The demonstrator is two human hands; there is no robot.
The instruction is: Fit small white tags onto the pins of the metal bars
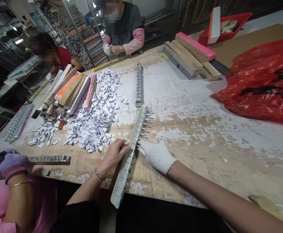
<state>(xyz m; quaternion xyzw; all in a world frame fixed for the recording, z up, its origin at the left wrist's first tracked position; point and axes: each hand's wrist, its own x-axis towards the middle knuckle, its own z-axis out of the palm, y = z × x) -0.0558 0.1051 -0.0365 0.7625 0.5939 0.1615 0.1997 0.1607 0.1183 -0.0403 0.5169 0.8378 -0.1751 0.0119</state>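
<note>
A long grey-white strip (131,152) lies slanted across the near table edge, its lower end overhanging. Several small metal pins stick out of its right side near the far end. My bare left hand (115,153) rests its fingertips on the strip's left edge about halfway along. My right hand (157,155), in a white knit glove, touches the strip's right edge just opposite, fingertips at a pin. A big heap of small grey-white pieces (96,113) lies just left of the strip.
A second loaded strip (138,84) lies farther back. Stacks of wooden bars (68,92) stand at left and wooden bars (192,55) at back right. A red plastic bag (263,81) lies right. A neighbour's purple-gloved hand (12,163) holds a strip at left. Two other people work across the table.
</note>
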